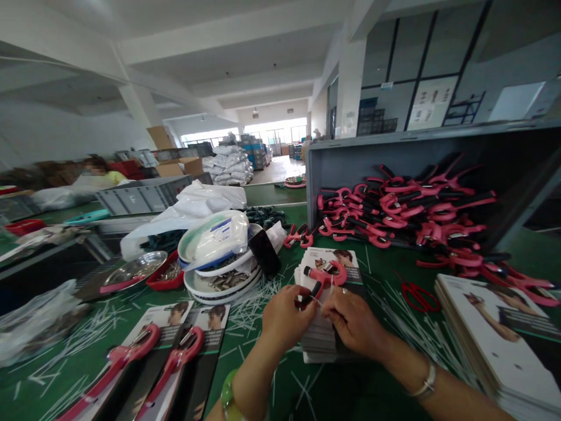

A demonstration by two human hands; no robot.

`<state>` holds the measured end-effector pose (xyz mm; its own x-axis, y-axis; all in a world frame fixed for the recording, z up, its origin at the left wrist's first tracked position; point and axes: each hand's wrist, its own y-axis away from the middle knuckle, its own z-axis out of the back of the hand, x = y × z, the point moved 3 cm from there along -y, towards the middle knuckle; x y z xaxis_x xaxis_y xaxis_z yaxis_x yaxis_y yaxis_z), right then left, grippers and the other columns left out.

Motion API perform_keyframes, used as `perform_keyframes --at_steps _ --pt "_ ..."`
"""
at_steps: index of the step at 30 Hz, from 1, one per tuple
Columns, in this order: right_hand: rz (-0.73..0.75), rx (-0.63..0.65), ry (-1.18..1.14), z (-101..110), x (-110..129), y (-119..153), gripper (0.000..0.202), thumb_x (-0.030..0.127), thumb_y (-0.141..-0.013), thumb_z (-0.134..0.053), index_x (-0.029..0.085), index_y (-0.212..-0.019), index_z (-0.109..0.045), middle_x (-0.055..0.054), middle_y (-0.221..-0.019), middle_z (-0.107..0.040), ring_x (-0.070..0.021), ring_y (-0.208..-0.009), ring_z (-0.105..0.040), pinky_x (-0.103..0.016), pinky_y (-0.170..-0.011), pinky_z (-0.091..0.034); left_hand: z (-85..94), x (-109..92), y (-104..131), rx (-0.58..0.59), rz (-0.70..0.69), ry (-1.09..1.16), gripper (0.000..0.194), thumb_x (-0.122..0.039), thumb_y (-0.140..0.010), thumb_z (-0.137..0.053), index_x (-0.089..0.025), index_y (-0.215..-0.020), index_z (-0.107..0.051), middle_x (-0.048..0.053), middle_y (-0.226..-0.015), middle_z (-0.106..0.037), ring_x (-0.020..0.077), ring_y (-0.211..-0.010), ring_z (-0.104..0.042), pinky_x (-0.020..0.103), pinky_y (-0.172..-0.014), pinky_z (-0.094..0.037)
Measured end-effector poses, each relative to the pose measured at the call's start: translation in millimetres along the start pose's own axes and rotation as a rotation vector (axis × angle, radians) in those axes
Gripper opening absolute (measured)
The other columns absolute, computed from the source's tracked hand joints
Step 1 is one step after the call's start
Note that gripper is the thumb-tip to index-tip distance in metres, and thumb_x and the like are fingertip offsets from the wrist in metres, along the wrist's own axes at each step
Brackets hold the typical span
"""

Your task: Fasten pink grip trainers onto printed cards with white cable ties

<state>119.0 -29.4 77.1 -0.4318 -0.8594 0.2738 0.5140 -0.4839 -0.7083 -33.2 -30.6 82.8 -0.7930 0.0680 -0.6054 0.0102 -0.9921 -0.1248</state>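
Before me a pink hand tool with black handles and a curved jaw (336, 273) lies on a stack of printed cards (318, 339). My left hand (287, 316) is closed at the tool's black handle, with a thin white strip at its fingertips. My right hand (354, 320) is closed in a pinch on a thin white tie at the tool's middle, and it wears a ring. The fingers partly hide the tie. Two finished-looking cards with a pink tool (177, 362) on each lie to the left.
A grey crate (421, 139) tipped on its side spills many pink tools (394, 202). Red scissors (419, 296) and another card stack (504, 339) are at right. Stacked white bowls (223, 286), a phone (264, 254), a metal bowl (135, 269) and loose white ties (254, 304) sit left.
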Motion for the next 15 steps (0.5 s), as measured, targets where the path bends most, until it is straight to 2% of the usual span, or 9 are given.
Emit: perform_keyframes --at_steps 5,8,11,13,15 --pt "0.0 0.012 0.047 1 1 5 0.018 0.011 -0.083 -0.038 0.019 -0.074 -0.051 -0.004 -0.069 -0.058 -0.0161 -0.067 -0.052 -0.028 -0.064 -0.039 0.4 0 4 -0.062 -0.025 0.054 0.016 -0.031 -0.073 -0.06 -0.024 -0.087 -0.063 -0.003 -0.094 -0.063 0.0107 -0.07 -0.061 0.023 -0.065 -0.043" --pt "-0.035 0.128 -0.015 1 4 0 0.016 0.013 -0.083 -0.04 0.019 -0.072 -0.05 -0.003 -0.067 -0.058 -0.0152 -0.064 -0.051 -0.027 -0.059 -0.038 -0.1 3 5 -0.082 -0.065 0.072 0.018 -0.032 -0.073 -0.062 -0.026 -0.089 -0.064 -0.002 -0.099 -0.063 0.0117 -0.073 -0.06 0.024 -0.067 -0.045" --pt "-0.085 0.27 -0.135 7 4 -7 0.014 0.018 -0.083 -0.043 0.019 -0.073 -0.052 -0.002 -0.068 -0.059 -0.014 -0.063 -0.052 -0.025 -0.059 -0.039 -3.8 3 8 -0.082 -0.199 -0.004 0.014 -0.025 -0.078 -0.059 -0.027 -0.088 -0.068 0.0 -0.101 -0.065 0.015 -0.084 -0.06 0.026 -0.073 -0.046" --pt "-0.197 0.267 -0.212 22 -9 -5 0.018 0.023 -0.086 -0.042 0.019 -0.074 -0.055 -0.001 -0.069 -0.061 -0.0134 -0.065 -0.056 -0.024 -0.062 -0.042 -7.7 2 12 -0.089 -0.305 -0.122 0.019 -0.02 -0.082 -0.054 -0.028 -0.09 -0.069 0.001 -0.101 -0.067 0.0175 -0.09 -0.059 0.029 -0.077 -0.046" --pt "-0.427 0.157 -0.145 47 -39 4 0.023 0.029 -0.089 -0.039 0.019 -0.078 -0.057 -0.002 -0.073 -0.064 -0.0139 -0.07 -0.06 -0.024 -0.065 -0.045 -11.4 2 16 -0.112 -0.381 -0.269 0.024 -0.018 -0.085 -0.049 -0.028 -0.098 -0.068 0.002 -0.105 -0.067 0.0194 -0.091 -0.057 0.031 -0.077 -0.047"
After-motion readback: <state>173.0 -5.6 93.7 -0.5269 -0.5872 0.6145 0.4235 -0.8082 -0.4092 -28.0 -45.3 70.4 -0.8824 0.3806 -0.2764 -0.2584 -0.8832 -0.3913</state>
